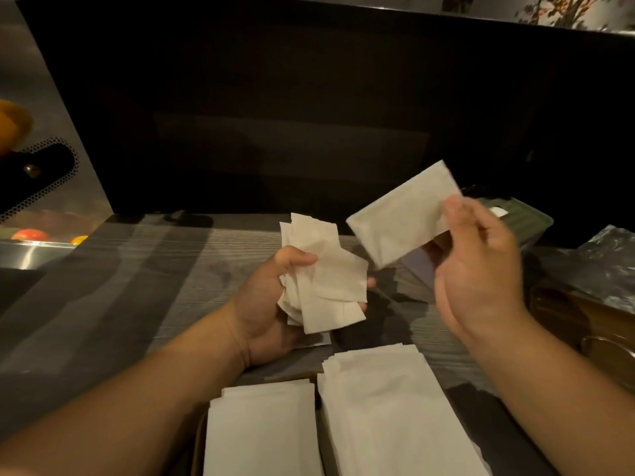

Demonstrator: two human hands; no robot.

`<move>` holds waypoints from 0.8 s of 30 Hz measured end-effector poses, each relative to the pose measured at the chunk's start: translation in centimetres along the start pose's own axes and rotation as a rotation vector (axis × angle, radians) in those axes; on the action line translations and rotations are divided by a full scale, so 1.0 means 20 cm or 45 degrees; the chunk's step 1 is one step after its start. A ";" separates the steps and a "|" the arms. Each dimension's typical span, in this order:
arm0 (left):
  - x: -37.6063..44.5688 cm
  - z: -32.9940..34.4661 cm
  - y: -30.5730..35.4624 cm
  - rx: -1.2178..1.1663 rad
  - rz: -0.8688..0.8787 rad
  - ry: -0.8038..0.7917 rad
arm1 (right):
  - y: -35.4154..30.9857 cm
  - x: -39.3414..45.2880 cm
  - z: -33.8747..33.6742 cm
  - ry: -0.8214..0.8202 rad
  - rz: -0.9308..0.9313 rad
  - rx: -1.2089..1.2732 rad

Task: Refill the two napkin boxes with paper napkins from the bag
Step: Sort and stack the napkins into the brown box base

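Observation:
My left hand [266, 304] grips a loose, uneven bundle of white paper napkins [323, 276] above the middle of the table. My right hand [477, 266] pinches one flat folded napkin [402, 218] by its right end and holds it tilted in the air, a little right of the bundle. Two neat stacks of napkins lie at the near edge: a left stack [261, 431] and a right stack [395, 410]. Whether they sit inside boxes is mostly hidden. The crinkled plastic bag [608, 266] lies at the far right.
The grey wood-grain table [154, 286] stretches to the left. A dark green box [522, 218] sits behind my right hand, and a brown wooden box [584, 324] stands at the right edge. A steel appliance [44, 187] with fruit stands at the left. A dark wall closes the back.

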State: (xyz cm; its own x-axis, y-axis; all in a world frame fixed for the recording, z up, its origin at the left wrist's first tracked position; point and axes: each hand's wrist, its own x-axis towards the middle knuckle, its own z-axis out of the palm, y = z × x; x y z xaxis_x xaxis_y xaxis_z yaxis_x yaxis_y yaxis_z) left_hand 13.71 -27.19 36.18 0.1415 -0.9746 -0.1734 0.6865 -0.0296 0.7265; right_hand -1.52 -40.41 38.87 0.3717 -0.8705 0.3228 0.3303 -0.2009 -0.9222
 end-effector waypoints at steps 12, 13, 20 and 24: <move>0.02 -0.02 -0.02 0.011 0.026 0.035 | 0.23 -0.01 -0.05 -0.955 -0.738 -0.975; 0.02 -0.02 -0.01 0.014 0.020 0.041 | 0.23 0.00 -0.05 -0.970 -0.701 -0.960; 0.03 -0.03 -0.02 0.012 -0.010 -0.069 | 0.21 0.00 -0.05 -0.846 -0.659 -0.832; 0.03 -0.04 -0.02 -0.002 0.018 -0.105 | 0.11 -0.02 -0.03 -0.503 -0.330 -0.588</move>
State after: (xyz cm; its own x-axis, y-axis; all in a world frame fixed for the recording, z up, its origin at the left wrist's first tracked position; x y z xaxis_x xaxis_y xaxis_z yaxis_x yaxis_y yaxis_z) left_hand 13.98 -27.61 35.26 0.0922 -0.9899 -0.1080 0.6861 -0.0155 0.7274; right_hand -1.51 -40.83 36.66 0.6494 -0.5553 0.5196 0.0783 -0.6308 -0.7720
